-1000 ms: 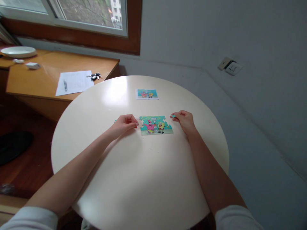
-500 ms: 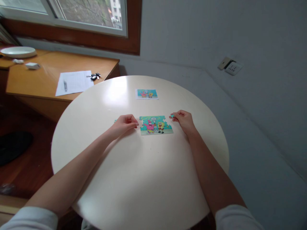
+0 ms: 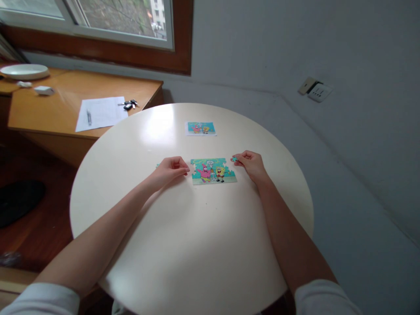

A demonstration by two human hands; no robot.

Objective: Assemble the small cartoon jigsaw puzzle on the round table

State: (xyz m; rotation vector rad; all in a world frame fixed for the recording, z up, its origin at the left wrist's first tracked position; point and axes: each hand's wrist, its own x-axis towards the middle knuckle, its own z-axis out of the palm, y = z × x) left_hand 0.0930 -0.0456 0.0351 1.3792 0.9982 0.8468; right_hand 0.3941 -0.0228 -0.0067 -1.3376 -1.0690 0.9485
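Observation:
A cartoon jigsaw puzzle [image 3: 214, 171], mostly joined, lies flat on the round white table [image 3: 197, 245]. Gaps show along its left and right edges. My right hand [image 3: 252, 164], just right of the puzzle's upper right side, pinches a small teal puzzle piece [image 3: 234, 159] between thumb and fingers. On the other side, my left hand [image 3: 173, 168] is closed with fingers curled, thumb tip close to the puzzle's left edge; whatever it holds, if anything, is hidden. Behind that hand, a bit of another teal piece [image 3: 157, 165] peeks out.
Farther back on the table lies a reference picture [image 3: 201, 128] of the same cartoon. A wooden desk [image 3: 62, 109] stands at the left, with paper [image 3: 103, 113], keys [image 3: 129, 104] and a white dish [image 3: 24, 71]. Wall sockets [image 3: 320, 92] are at the right.
The right hand's puzzle piece has shifted slightly left, nearer the puzzle. My left hand and the puzzle look unmoved.

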